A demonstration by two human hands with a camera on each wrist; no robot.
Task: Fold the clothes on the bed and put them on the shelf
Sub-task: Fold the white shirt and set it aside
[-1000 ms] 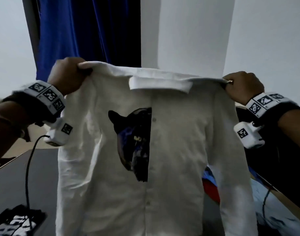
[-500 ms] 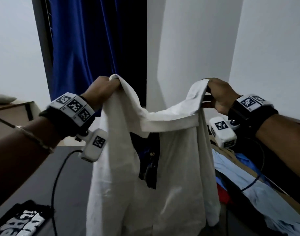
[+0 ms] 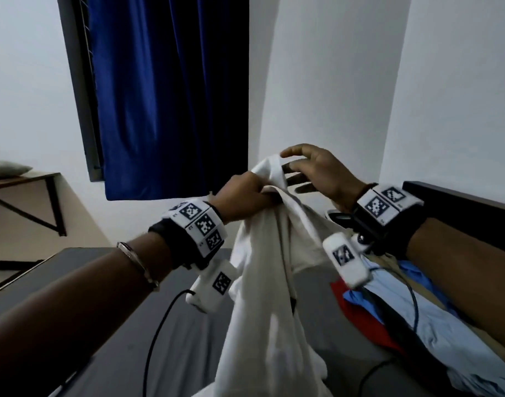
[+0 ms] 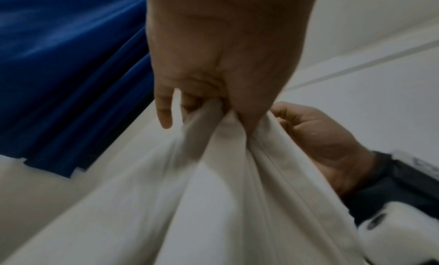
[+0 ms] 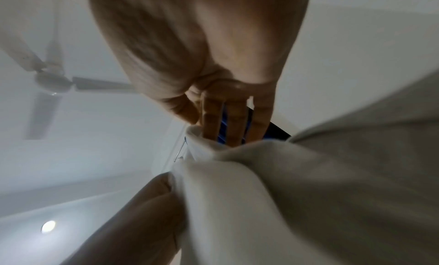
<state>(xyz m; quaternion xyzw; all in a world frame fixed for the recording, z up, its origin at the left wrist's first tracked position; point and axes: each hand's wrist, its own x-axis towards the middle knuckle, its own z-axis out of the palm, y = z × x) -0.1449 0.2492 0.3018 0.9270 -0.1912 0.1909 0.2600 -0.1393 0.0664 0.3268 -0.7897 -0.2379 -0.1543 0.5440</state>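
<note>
- Left hand (image 3: 241, 193) grips the white shirt (image 3: 270, 296) right at its top, fingers curled tight around a gathered bunch of fabric; the left wrist view shows the cloth (image 4: 225, 194) squeezed between thumb and fingers.
- Right hand (image 3: 317, 173) sits just beside it with fingers straight and spread, slipped behind the top fold of the shirt; from the right wrist view its fingers (image 5: 234, 122) go down behind the cloth edge, holding nothing.
- The shirt hangs in the air above the bed (image 3: 182, 333), doubled lengthwise into a narrow drape, plain white, softly creased, with a seam running down it.
- Its lower end reaches the bottom of the head view; whether it touches the bed there is hard to say.
- On the right of the bed lies a pile: a light blue garment (image 3: 451, 333) over a red garment (image 3: 360, 313), partly crossed by the right forearm.
- A black cable (image 3: 156, 336) loops down from the left wrist camera across the dark sheet.
- Behind the hands hangs a blue curtain (image 3: 171, 96), and a wooden table (image 3: 25, 181) stands at far left.
- The right wrist view catches a ceiling fan (image 5: 52, 85) overhead.
</note>
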